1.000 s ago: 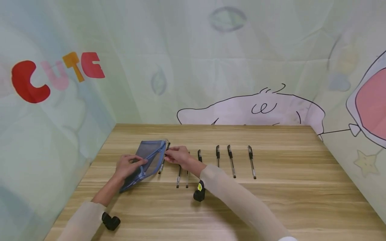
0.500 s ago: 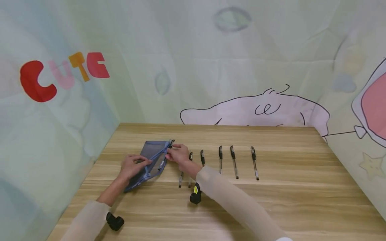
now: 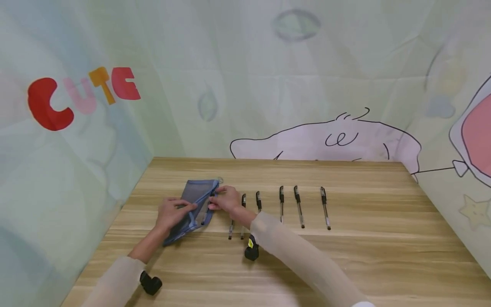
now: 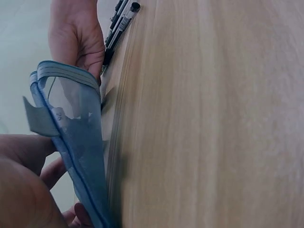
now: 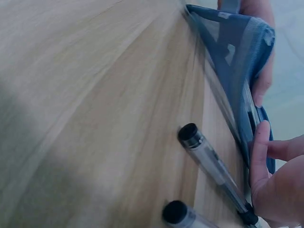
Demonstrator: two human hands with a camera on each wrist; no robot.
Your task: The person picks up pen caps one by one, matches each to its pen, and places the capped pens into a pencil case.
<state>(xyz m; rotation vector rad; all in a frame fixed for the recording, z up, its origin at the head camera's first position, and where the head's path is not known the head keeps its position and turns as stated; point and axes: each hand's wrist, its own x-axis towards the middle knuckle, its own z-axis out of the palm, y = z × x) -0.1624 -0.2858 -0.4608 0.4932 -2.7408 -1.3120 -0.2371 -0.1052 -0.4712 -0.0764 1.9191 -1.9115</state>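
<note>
A blue mesh zipper pouch (image 3: pixel 188 221) lies at the left of the wooden table, its zipper side raised and gaping. My left hand (image 3: pixel 171 213) pinches the upper edge of that opening between thumb and fingers. At the right end of the opening, my right hand (image 3: pixel 226 200) pinches a black-capped gel pen (image 3: pixel 204 216), most of which shows through the mesh inside the pouch. In the right wrist view, the right thumb and fingers (image 5: pixel 260 147) are at the pouch's edge, with the pen partly hidden there. Just right of that hand lies another pen (image 3: pixel 230 230), its upper part covered.
More black-capped gel pens lie in a loose row to the right, among them one pen (image 3: pixel 258 200) near the right forearm and one pen (image 3: pixel 325 208) farthest right. A printed fabric backdrop (image 3: pixel 245 85) stands along the table's back and sides.
The right hand has lifted the pen nearest the pouch off the table and moved it left and down into the opening. The left hand keeps its hold on the pouch. The head view has shifted slightly.
</note>
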